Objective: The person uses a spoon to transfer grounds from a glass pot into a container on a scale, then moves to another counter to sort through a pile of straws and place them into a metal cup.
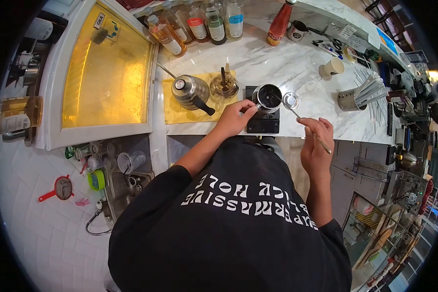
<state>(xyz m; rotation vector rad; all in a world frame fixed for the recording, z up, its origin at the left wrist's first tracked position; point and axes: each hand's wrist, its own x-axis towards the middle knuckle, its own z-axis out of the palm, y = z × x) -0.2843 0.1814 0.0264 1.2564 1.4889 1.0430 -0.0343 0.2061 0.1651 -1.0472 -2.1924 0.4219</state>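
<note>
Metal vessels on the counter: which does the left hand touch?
The metal cup on the black scale, touched by the left hand; kettle and utensil holder stand apart.

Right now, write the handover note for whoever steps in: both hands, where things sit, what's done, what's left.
Left hand: fingertips pinch the near rim of the round dark metal cup, which stands on the flat black scale.
Right hand: grip closed on a long thin metal spoon, its far end at the small round clear dish beside the cup.
Nearby: steel gooseneck kettle on the yellow cloth; glass jar with brown contents.
Done: cup is on the scale.
Left: spoon is not in the cup; the cup's contents cannot be made out.
</note>
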